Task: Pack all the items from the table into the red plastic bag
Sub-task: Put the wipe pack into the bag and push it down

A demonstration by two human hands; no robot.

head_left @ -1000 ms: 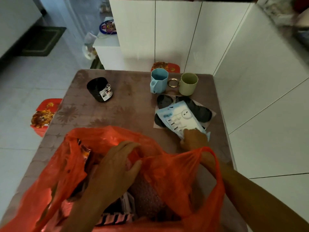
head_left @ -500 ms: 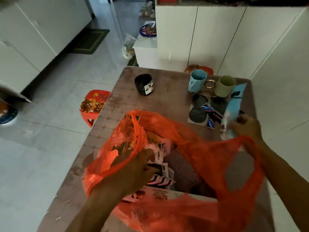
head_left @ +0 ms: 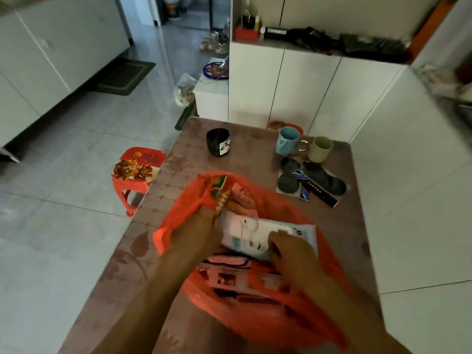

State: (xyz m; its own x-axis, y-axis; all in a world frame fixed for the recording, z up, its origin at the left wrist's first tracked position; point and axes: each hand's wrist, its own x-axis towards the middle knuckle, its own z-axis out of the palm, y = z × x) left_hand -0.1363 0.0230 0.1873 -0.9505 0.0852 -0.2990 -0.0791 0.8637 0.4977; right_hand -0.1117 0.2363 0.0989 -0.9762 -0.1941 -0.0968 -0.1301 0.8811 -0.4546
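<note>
The red plastic bag (head_left: 301,310) lies open on the brown table (head_left: 245,159), with several packets inside. My right hand (head_left: 293,254) grips a white and pale blue packet (head_left: 258,233) that lies across the bag's mouth. My left hand (head_left: 201,231) holds the bag's left rim and touches the packet's left end. On the table beyond the bag stand a black cup (head_left: 218,142), a blue mug (head_left: 287,140) and a green mug (head_left: 320,148). A pack of dark round pads (head_left: 316,178) with a striped flat item (head_left: 305,186) on it lies at the right.
A gold ring (head_left: 302,145) sits between the two mugs. A red stool (head_left: 136,172) stands left of the table on the tiled floor. White cabinets (head_left: 293,88) close off the far side and a white wall the right.
My right hand lifted the white and blue packet off the pad pack and brought it left into the bag's mouth. My left hand shifted on the bag's left rim. The striped item is now uncovered.
</note>
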